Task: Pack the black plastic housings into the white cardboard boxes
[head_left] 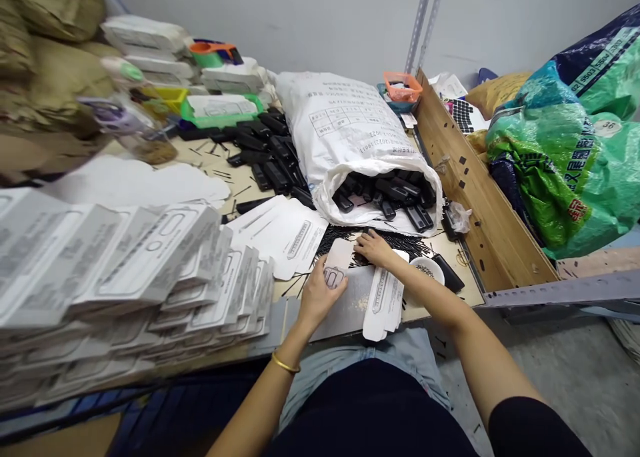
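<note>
My left hand (320, 294) is closed around a small white printed cardboard box (340, 254), held tilted above the grey work surface near the table's front edge. Just right of it, my right hand (375, 249) reaches down with curled fingers at the edge of a pile of thin black sticks (400, 244). Something dark shows at its fingertips, too small to make out. Under my right forearm lie flat printed white cartons (383, 300). A white bowl of small metal pieces (427, 269) stands to the right, beside a black rectangular case (447, 272).
A white woven sack (350, 124) spills black plastic cases (400, 194) toward me. Stacked white boxes (150, 257) fill the left side. More black cases (273, 157) lie behind. A wooden board (480, 210) edges the table's right, with green bags (565, 157) beyond.
</note>
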A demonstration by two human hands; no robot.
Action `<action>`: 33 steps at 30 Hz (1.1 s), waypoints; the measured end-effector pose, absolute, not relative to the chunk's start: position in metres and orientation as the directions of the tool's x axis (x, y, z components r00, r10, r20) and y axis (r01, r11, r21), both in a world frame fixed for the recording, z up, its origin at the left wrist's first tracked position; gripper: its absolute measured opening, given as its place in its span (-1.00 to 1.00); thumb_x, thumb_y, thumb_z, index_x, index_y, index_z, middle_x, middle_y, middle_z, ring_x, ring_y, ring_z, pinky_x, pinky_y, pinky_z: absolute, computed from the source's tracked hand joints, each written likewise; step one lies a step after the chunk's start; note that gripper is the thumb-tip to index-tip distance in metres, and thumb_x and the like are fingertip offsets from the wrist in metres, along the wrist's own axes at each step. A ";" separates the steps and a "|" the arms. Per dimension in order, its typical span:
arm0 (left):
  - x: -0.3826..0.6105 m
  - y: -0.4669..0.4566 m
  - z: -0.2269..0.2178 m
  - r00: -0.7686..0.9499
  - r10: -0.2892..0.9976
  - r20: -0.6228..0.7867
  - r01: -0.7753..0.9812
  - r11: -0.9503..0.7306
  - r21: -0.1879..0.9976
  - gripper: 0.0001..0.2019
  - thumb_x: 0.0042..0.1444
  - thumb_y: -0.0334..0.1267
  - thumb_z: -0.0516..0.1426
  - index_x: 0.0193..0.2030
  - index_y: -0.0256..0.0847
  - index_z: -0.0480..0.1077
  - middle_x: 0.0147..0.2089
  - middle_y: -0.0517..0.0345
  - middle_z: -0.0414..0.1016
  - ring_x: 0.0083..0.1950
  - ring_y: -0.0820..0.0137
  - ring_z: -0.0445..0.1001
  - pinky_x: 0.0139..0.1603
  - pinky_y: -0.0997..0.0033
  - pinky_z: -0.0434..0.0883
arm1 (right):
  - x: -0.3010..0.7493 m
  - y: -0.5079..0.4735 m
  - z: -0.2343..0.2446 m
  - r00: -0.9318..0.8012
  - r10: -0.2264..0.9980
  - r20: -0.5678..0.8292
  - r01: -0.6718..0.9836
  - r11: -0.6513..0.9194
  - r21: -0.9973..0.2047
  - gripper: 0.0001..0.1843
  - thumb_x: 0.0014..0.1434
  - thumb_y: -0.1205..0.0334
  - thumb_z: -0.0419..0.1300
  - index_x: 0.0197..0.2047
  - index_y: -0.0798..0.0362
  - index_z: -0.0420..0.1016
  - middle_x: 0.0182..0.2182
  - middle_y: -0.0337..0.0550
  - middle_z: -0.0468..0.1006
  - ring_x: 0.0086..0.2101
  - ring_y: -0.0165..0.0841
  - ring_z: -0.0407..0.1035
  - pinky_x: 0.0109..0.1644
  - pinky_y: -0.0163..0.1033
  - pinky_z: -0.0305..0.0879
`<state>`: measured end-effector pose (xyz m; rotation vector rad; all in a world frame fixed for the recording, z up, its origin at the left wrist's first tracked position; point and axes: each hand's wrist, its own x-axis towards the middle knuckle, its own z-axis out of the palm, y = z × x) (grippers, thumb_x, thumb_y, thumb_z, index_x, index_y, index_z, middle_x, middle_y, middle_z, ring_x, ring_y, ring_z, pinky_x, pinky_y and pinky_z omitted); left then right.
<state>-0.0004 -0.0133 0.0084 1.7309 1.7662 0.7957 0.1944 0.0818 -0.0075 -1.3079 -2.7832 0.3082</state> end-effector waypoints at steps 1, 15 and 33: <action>-0.002 -0.014 0.004 -0.023 1.000 0.011 0.703 0.008 0.711 -0.37 -0.01 -0.07 0.17 0.19 -0.24 0.13 0.07 -0.15 0.41 0.07 0.10 0.42 0.02 0.11 0.38 | 0.201 0.086 -0.003 -0.600 0.800 -0.014 0.778 0.579 -0.244 -0.84 0.18 0.36 0.11 -0.14 0.06 0.39 -0.12 -0.01 0.46 -0.03 -0.23 0.28 0.12 -0.03 0.15; 0.013 -0.004 -0.002 -0.074 0.979 0.190 0.622 -0.103 0.776 -0.38 -0.06 -0.16 0.20 0.18 -0.25 0.19 0.08 -0.12 0.39 0.11 0.12 0.39 0.13 0.09 0.33 | 0.175 0.055 0.025 -0.207 0.977 0.049 0.723 0.186 -0.665 -0.75 0.28 0.20 -0.04 -0.28 0.08 0.41 -0.20 -0.07 0.46 -0.13 -0.34 0.33 0.00 -0.24 0.22; 0.047 -0.010 0.006 0.013 0.980 0.200 0.453 -0.184 0.872 -0.28 -0.02 -0.24 0.19 0.28 -0.19 0.02 0.28 -0.14 0.18 0.31 0.14 0.18 0.28 0.06 0.17 | 0.205 0.026 0.052 0.118 0.979 0.167 0.112 0.154 -0.982 -0.67 0.18 0.14 0.10 0.01 -0.07 0.17 -0.37 -0.30 0.40 -0.45 -0.44 0.37 -0.29 -0.27 0.38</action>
